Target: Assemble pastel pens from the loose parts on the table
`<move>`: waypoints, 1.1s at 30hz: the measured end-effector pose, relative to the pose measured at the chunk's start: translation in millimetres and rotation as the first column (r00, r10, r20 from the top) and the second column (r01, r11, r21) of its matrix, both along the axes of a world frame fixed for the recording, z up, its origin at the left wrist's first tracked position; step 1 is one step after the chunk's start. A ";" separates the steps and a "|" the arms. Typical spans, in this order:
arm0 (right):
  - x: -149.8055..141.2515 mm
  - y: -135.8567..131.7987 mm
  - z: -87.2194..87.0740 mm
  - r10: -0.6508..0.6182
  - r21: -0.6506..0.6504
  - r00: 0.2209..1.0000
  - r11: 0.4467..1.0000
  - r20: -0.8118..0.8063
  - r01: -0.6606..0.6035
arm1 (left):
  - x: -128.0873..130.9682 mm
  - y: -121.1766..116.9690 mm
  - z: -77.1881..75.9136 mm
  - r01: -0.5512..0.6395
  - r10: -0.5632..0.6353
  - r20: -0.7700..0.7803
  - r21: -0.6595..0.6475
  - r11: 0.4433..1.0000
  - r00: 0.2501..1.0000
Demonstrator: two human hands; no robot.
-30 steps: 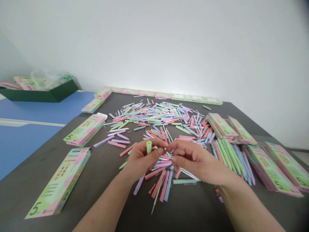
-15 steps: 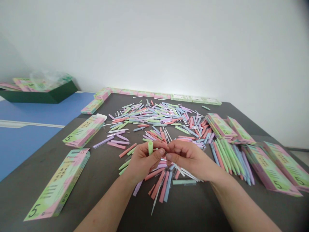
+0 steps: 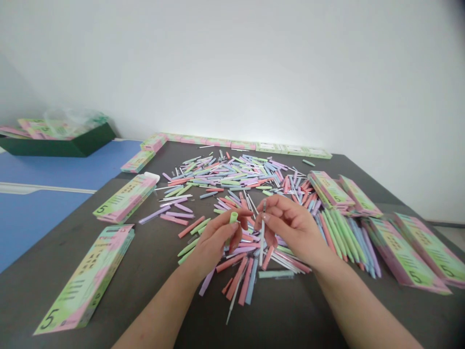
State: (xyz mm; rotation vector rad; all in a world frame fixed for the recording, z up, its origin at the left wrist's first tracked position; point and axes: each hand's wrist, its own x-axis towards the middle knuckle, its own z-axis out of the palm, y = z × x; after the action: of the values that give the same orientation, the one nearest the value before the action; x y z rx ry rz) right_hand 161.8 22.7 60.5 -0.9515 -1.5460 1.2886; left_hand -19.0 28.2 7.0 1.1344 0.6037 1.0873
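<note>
Head-worn view looking down on a dark grey table top (image 3: 145, 286) with a scatter of pastel plastic pen parts (image 3: 232, 174) at its centre. The left hand (image 3: 214, 245) is partly closed: its thumb and fingers pinch a short pale green plastic tube (image 3: 233, 217), which stands nearly upright above the fingertips. The right hand (image 3: 294, 228) is also partly closed, with its thumb and forefinger gripping a thin white rod (image 3: 262, 236) that stands almost vertically, its upper end dark and its lower end pointing toward the table. The two hands are just beside each other above the near part of the scatter, and the tube and rod are held apart. Pink, blue, green, lilac and white pieces lie crossed in no order beneath and beyond the hands. To the right, a fan of long pastel pens (image 3: 345, 240) lies side by side, flanked by stacked pink-and-green cardboard boxes (image 3: 403, 254). Two similar boxes printed with a numeral 5 (image 3: 85, 281) lie at the left, and a row of boxes (image 3: 247, 144) lines the far table edge. Beyond the table at the left, a dark green tray (image 3: 58, 148) holding more boxes and a clear plastic bag (image 3: 74, 117) sits on a blue surface (image 3: 43, 208).
</note>
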 end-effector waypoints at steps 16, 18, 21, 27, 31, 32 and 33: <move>2.8 -4.3 10.3 -0.364 0.284 0.925 0.880 -0.112 0.380 | -0.5 -6.9 14.1 0.090 -0.051 -0.422 0.074 0.993 0.905; 2.8 -4.6 11.3 -0.380 0.294 0.916 0.868 -0.128 0.401 | 0.3 -7.0 14.4 0.087 -0.048 -0.425 0.074 0.993 0.904; 1.6 -4.7 10.4 -0.346 0.270 0.931 0.891 -0.116 0.365 | 1.9 -7.8 15.3 0.097 -0.056 -0.419 0.079 0.992 0.906; -5.9 -1.3 -6.0 -0.181 0.188 0.980 0.963 -0.083 0.194 | 4.2 -7.8 12.9 0.084 -0.056 -0.358 0.063 0.994 0.932; -8.6 2.8 -12.7 -0.153 0.146 0.983 0.975 -0.100 0.167 | 4.8 -7.1 9.9 0.064 -0.044 -0.347 0.046 0.997 0.937; -8.5 3.6 -12.5 -0.145 0.131 0.983 0.979 -0.109 0.159 | 5.1 -7.0 9.7 0.059 -0.041 -0.344 0.042 0.997 0.938; -8.2 4.3 -11.7 -0.136 0.115 0.984 0.982 -0.116 0.149 | 5.3 -7.0 9.7 0.055 -0.038 -0.341 0.038 0.998 0.939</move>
State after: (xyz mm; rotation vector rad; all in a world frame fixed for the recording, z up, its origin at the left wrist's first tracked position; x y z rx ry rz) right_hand 153.6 27.0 48.9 -0.8830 -1.4301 1.1120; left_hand -13.7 21.2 16.7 1.3856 0.8201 0.8731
